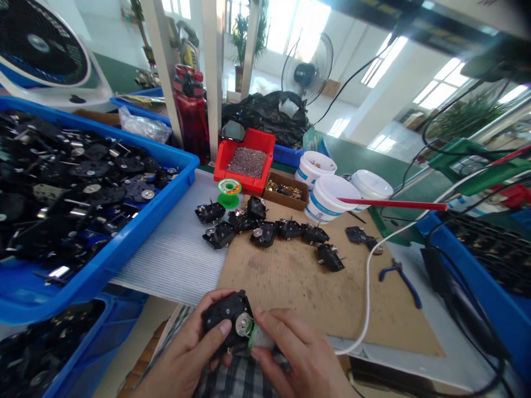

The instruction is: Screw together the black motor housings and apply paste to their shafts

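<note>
Black casing (pixel 219 310), two hands (pixel 305 345), pale piece (pixel 262 337) unclear

The housing (pixel 220 313) is black, the checked cloth (pixel 238 380) seemingly grey-and-white.

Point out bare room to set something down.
Bare cardboard lies between the black parts and white cable; bare grey mat, between those parts and the blue tray. The back is crowded: red bin, white tubs.

Left fingers (pixel 214 338) hold a black casing (pixel 222 314), right fingers (pixel 277 327) a whitish piece (pixel 262 338).
</note>
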The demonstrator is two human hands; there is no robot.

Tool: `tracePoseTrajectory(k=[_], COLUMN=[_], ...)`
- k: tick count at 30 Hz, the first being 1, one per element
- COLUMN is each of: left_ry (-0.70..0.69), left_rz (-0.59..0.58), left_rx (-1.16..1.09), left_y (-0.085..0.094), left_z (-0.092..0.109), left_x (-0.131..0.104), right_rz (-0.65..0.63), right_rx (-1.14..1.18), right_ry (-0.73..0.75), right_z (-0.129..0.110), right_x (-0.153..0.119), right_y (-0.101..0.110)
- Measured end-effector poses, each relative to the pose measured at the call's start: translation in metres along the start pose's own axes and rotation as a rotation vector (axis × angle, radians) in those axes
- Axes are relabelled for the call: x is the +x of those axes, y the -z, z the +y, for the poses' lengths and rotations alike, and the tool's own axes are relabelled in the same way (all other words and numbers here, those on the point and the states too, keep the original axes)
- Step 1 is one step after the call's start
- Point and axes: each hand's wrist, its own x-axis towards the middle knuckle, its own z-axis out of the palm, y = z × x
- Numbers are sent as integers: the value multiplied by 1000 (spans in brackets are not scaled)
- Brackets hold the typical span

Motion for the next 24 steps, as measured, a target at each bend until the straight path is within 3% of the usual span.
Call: tracePoseTrajectory(k=[3, 6, 9, 18, 24], left_ry=[-40, -83, -92, -111, -78], left_rz=[28, 67, 70, 88, 222], left_rx=[41, 125, 177, 177, 150], left_y=[-5, -7, -7, -3, -1], left_z=[9, 16, 17, 7, -8], left_x=[-1, -3, -3, -4, 5], right_rz=[-16, -146, -272, -269, -237], right_rx=[154, 371, 465, 466, 347], right_ry=[-153, -457, -610, -614, -631], right_z=[-1, -5, -8, -10, -10], right_x=[1, 5, 9, 10, 10], right_y=[1, 2, 2, -2, -4])
